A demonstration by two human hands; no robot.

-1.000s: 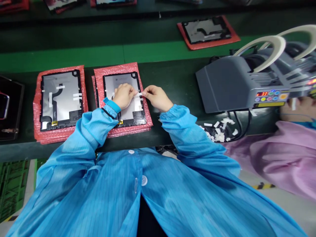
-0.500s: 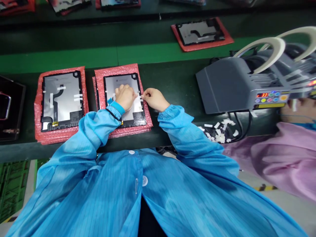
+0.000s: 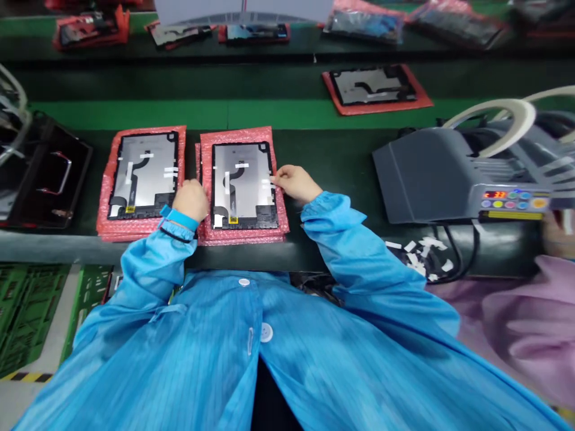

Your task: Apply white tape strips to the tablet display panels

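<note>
Two tablet screen panels, backs up, lie side by side on red bubble-wrap bags, a left panel (image 3: 155, 161) and a right panel (image 3: 251, 194). Each has a dark flex cable and short white tape strips. My right hand (image 3: 297, 182) is at the right panel's right edge, thumb and forefinger pinched on a white tape strip (image 3: 272, 179). Between the two stacks, my left hand (image 3: 192, 200) is closed by the left panel's lower right side; its fingertips are turned away, and I cannot see what they hold.
A grey tape dispenser (image 3: 426, 173) stands on the right, with white tape scraps (image 3: 424, 257) before it. Beyond it shows a co-worker's pink sleeve (image 3: 539, 317). A black case (image 3: 49, 173) stands left. Another panel (image 3: 372, 87) lies farther back, and several bagged parts line the shelf.
My left hand has come off the right panel and moved left to the gap between the stacks. My right hand stays at the panel's right edge. The camera view has shifted.
</note>
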